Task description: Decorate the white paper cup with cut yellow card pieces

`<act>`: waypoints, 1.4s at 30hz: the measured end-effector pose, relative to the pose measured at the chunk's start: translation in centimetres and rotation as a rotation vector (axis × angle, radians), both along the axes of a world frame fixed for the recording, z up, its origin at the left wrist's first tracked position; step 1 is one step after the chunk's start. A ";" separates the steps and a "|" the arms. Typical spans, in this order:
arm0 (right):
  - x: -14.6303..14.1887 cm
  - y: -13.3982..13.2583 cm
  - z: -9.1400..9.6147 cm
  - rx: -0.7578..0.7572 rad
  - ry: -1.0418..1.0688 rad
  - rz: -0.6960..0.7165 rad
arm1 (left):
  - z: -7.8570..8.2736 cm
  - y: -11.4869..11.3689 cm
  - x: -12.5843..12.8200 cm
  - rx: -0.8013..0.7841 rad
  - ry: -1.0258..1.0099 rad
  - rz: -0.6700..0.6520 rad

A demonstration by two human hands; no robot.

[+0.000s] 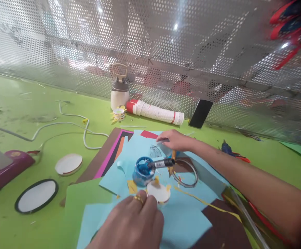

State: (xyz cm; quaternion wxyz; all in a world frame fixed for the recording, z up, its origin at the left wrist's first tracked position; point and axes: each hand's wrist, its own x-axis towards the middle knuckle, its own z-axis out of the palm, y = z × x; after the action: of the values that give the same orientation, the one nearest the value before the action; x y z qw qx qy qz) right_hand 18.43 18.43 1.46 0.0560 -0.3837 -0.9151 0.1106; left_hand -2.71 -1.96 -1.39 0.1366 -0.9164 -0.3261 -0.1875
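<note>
In the lower middle, my left hand (134, 223) is closed, its fingers curled at the near edge of a white disc (159, 192) with yellow paper pieces around it; the fingertips are hidden. Farther off, my right hand (177, 140) is closed around something thin and greyish that I cannot make out. Near its fingers, a clear protractor (154, 151) lies on light blue paper (137, 143). Between the hands stands a blue-stained jar (143, 176), with a black marker-like stick (164, 162) leaning at its mouth. Right of it lies a ring (195, 173).
White discs (68, 164) and a purple device (18, 157) are at left, near a pale cable (84, 128). Behind are a jug (119, 93), stacked paper cups (158, 113) and a phone (200, 113) against a perforated metal panel (150, 41). Blue-handled scissors (226, 148) lie at right.
</note>
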 end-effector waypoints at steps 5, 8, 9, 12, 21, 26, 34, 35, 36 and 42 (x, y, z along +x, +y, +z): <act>-0.7 0.0 -0.2 0.060 -0.009 -0.059 | 2.3 0.4 -0.8 -0.374 0.109 0.079; -0.3 -0.9 0.2 0.094 0.023 -0.093 | 3.3 0.9 -1.2 -0.440 0.065 0.139; 0.1 -1.4 0.5 0.112 0.042 -0.105 | 3.4 1.2 -1.4 -0.456 0.036 0.121; 1.7 -4.1 2.4 0.196 0.112 -0.164 | 3.5 2.1 -1.7 -0.526 -0.087 0.088; 4.3 -26.0 3.5 0.132 0.127 -0.055 | 3.6 3.6 -2.2 -0.803 -0.464 0.223; 3.4 -31.6 -1.0 0.184 -0.067 -0.089 | 3.6 3.7 -2.1 -0.752 -0.530 0.222; 4.8 -32.7 -1.5 0.270 0.119 0.075 | 2.9 4.5 -2.2 -0.702 -0.602 0.212; 5.2 -32.7 -1.3 0.271 0.150 0.107 | 2.8 4.6 -2.2 -0.700 -0.605 0.214; 5.6 -32.7 -1.0 0.266 0.178 0.127 | 2.7 4.7 -2.3 -0.696 -0.606 0.216; 8.6 -30.6 1.1 0.355 0.303 0.012 | 2.8 4.8 -2.2 -0.627 -0.578 0.239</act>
State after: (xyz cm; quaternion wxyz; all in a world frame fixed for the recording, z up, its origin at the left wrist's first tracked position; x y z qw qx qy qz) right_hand 27.00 -12.14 2.57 0.2589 -0.3416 -0.9035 0.0045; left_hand -4.95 2.82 1.42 -0.2243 -0.7793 -0.4956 -0.3110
